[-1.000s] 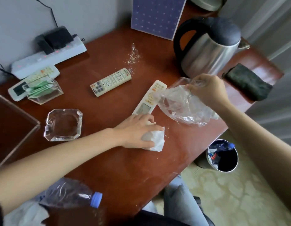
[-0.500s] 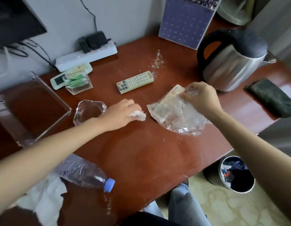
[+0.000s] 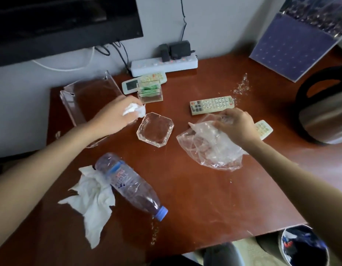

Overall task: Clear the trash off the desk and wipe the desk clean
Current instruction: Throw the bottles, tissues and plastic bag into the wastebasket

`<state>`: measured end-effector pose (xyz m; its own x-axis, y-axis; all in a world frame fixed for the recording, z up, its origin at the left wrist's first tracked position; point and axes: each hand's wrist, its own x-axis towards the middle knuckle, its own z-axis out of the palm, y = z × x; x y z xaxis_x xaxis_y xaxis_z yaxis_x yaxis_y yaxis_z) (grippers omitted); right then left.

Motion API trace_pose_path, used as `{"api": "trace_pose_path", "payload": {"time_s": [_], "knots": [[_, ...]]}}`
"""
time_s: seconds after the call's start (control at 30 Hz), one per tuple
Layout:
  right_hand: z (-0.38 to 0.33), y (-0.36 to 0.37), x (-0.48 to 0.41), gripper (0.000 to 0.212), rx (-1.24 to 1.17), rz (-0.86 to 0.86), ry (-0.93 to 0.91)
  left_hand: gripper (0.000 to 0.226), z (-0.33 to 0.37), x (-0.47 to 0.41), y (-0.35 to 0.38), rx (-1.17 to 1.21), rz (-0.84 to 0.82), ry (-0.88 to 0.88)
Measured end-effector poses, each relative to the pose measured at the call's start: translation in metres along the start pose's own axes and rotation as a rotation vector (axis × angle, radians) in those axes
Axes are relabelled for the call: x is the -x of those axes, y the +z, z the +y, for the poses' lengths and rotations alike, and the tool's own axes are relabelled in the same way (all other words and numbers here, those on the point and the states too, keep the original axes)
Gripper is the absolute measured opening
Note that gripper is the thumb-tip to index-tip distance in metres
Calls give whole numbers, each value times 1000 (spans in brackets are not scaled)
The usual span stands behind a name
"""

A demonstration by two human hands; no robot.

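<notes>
At the lower left of the frame, a loose white tissue (image 3: 93, 198) lies spread on the counter (image 3: 204, 198), with a plastic bottle (image 3: 128, 185) on its side across one edge. Above them my left hand (image 3: 116, 116) curls round a balled-up tissue (image 3: 134, 110), in front of the acrylic tray (image 3: 89, 104) and just beside the glass ashtray (image 3: 155, 131). Right of centre, my right hand (image 3: 235, 125) grips the top of a clear plastic bag (image 3: 208, 150), whose body sags onto the counter. Crumbs (image 3: 242, 86) dot the wood at upper right, near the long remote (image 3: 212, 105). The bin (image 3: 304, 246) stands on the floor at the lower right corner, beyond the counter's edge.

I judge this the gathering stage: both hands carry trash, and the wiping is not yet begun. The next move, as I read it, calls for getting the wad into the bag or bin, then collecting the bottle and the flat tissue.
</notes>
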<state>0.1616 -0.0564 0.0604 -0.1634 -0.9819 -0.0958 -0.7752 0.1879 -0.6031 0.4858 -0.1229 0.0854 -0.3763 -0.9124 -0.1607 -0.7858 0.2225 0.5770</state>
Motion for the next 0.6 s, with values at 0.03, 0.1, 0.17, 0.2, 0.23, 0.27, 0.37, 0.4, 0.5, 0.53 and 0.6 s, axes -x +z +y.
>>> {"api": "trace_pose_path", "payload": {"time_s": [0.03,0.1,0.17,0.2,0.23,0.27,0.37,0.4,0.5,0.53,0.6], "knots": [[-3,3,0,27,5,-20,-12,33,-4,11,-4,29,-97,22],[-11,8,-3,25,-8,-40,-40,41,-14,31,-7,-46,-302,36],[-21,11,-3,23,-28,-46,-61,51,-21,48,-3,-194,-450,27],[-25,13,-3,22,-30,-44,-67,49,-22,54,0,-180,-455,47],[-27,15,-1,22,-30,-39,-69,46,-19,57,4,-93,-418,65],[-29,15,2,21,-29,-30,-70,45,-15,57,6,22,-356,76],[-28,10,14,17,-46,26,-66,49,2,53,9,130,-220,57],[-26,8,19,17,-46,42,-66,48,5,55,8,40,-240,35],[-24,5,31,21,-35,49,-80,65,-3,77,9,-335,-489,16],[-25,6,34,22,-28,39,-87,77,-8,87,12,-417,-577,37],[-28,10,39,22,-23,12,-97,94,-18,102,23,-574,-676,126]]}}
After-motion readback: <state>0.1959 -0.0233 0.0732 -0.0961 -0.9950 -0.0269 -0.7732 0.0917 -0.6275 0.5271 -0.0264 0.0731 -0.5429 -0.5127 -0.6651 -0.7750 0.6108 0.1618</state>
